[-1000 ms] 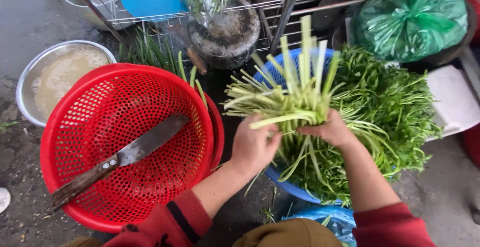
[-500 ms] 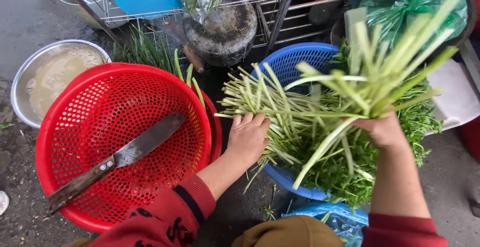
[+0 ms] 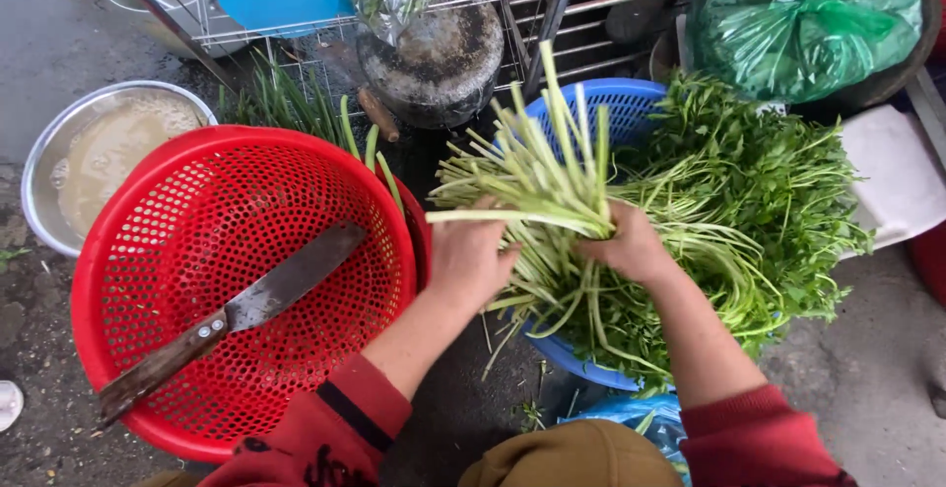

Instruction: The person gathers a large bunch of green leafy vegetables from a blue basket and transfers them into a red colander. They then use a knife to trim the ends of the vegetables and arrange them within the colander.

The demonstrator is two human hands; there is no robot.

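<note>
While both forearms reach forward, left hand (image 3: 468, 255) and right hand (image 3: 628, 245) clasp fingers around green stalks (image 3: 537, 186).

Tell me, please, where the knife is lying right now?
The knife lies inside the red basket on the left of the head view, beside the left hand.
</note>
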